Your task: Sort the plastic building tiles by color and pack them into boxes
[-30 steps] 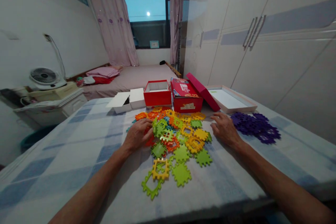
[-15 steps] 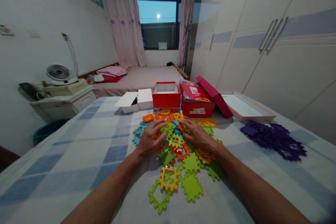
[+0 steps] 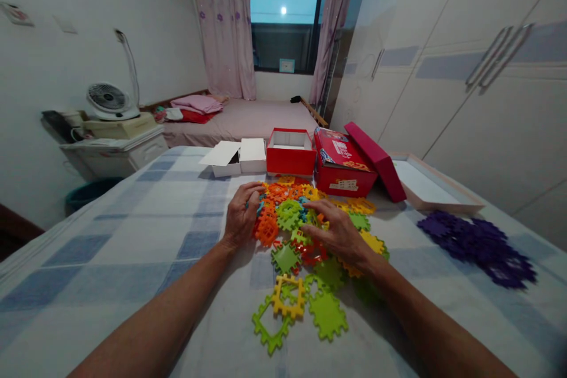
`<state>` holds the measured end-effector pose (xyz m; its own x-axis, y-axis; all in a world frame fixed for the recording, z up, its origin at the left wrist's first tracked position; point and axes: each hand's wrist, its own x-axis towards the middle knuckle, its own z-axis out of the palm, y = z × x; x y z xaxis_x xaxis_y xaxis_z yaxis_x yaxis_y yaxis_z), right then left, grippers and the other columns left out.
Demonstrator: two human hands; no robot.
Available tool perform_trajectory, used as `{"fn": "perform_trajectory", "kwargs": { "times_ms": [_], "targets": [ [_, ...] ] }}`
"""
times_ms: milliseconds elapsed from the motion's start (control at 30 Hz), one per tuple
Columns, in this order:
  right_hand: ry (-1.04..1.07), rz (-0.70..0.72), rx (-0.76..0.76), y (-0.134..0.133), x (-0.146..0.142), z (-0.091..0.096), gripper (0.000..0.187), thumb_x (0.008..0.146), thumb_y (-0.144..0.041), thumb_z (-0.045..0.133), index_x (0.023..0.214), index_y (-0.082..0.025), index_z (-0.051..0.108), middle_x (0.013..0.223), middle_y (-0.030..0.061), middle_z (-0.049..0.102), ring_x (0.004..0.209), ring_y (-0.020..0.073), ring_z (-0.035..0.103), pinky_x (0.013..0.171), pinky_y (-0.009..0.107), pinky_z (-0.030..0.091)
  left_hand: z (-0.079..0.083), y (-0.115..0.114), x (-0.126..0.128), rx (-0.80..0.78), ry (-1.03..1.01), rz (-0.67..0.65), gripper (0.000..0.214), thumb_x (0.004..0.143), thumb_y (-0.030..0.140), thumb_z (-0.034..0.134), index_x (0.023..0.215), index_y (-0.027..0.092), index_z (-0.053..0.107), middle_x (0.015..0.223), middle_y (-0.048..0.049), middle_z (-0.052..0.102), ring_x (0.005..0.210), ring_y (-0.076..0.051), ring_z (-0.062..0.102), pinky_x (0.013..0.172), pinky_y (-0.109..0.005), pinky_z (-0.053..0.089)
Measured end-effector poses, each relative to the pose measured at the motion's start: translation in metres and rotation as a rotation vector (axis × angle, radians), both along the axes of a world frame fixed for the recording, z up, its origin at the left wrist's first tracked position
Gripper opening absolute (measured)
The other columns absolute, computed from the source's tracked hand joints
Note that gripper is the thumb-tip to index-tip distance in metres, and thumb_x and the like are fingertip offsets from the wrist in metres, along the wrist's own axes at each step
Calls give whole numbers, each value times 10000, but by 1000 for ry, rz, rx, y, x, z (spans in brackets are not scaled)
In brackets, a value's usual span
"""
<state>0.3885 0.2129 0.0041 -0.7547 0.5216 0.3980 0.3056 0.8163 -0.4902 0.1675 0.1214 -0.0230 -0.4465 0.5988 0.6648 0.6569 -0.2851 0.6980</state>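
Note:
A heap of toothed interlocking plastic pieces point(image 3: 289, 214) in orange, yellow, green and blue lies on the checked cloth. My left hand point(image 3: 241, 212) presses against the heap's left edge, its fingers together and curled round pieces there; a bit of blue shows beside them. Over the right side of the heap is my right hand point(image 3: 334, 229), its fingers apart and resting on pieces. Nearer to me lie a yellow square frame point(image 3: 289, 297), a green frame point(image 3: 270, 326) and a solid green square point(image 3: 328, 314). What lies under both palms is hidden.
Behind the heap stand white boxes point(image 3: 253, 155), an open red box point(image 3: 291, 159) and a printed red box point(image 3: 343, 180) with a red lid point(image 3: 376, 159) leaning on it. A shallow tray point(image 3: 436, 184) and purple pieces point(image 3: 478, 248) are at the right.
My left hand has moved to the heap's left edge, and the blue pieces there have been drawn inward. Orange pieces now show beside it. My right hand stays on the right side.

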Motion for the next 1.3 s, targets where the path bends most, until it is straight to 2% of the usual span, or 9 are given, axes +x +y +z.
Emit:
{"fn": "perform_trajectory", "kwargs": {
  "times_ms": [133,233,367,533,700,867,1033,1133,1300],
  "targets": [
    [-234,-27,123,-22,-11,-4,539,780,-388,644,1257,-163,532,1127,132,588,1024,263,552,889,420,448,-3,1,-4,-27,-12,29,309,931,320,378,947,195,660,1092,-67,614,1066,-192,563,979,-361,422],
    [-245,-50,136,-24,-12,-10,528,799,-369,618,1267,-147,516,1122,135,574,1025,260,537,896,418,446,-4,1,-5,-45,-18,39,326,930,343,365,947,202,658,1091,-69,617,1061,-198,564,973,-366,428],
    [-195,-9,27,-18,-1,-11,559,810,-354,609,1307,-137,477,1180,133,551,1089,241,515,948,390,427,-6,3,-7,-55,-27,46,333,929,349,361,943,200,658,1087,-70,613,1069,-199,563,969,-359,430],
    [-104,-23,-149,-8,12,11,562,802,-403,626,1310,-216,477,1209,73,572,1087,205,546,948,365,434,-10,6,-9,-69,-47,60,337,926,348,363,922,195,663,1100,-79,607,1069,-197,562,968,-354,431],
    [-96,64,66,0,-19,24,470,818,-355,607,1253,-194,528,1190,96,562,1091,212,521,958,376,414,-9,7,-8,-79,-38,42,338,918,337,365,898,190,668,1096,-90,599,1072,-199,559,963,-354,437],
    [-368,108,194,6,-54,8,623,762,-404,658,1326,-208,479,1348,139,466,1239,305,402,999,500,344,-8,6,-9,-103,-26,55,329,914,319,363,898,199,668,1098,-82,601,1064,-202,562,954,-360,443],
    [-448,142,224,7,-58,1,705,710,-336,678,1359,-191,445,1328,143,490,1203,282,442,993,449,351,-7,6,-9,-119,7,63,342,920,317,349,888,184,662,1086,-91,603,1065,-204,558,971,-360,429],
    [-397,154,179,9,-56,7,609,721,-226,600,1319,-188,497,1251,134,557,1116,263,515,947,428,388,-7,6,-9,-125,9,61,337,922,322,352,891,185,658,1089,-91,602,1065,-203,555,974,-363,424],
    [-156,112,-53,20,-51,16,491,735,-186,495,1218,-160,580,1076,75,664,925,206,602,833,344,458,-7,6,-9,-127,5,56,341,923,328,349,884,185,656,1080,-95,601,1053,-199,557,972,-361,421]
  ]
}}
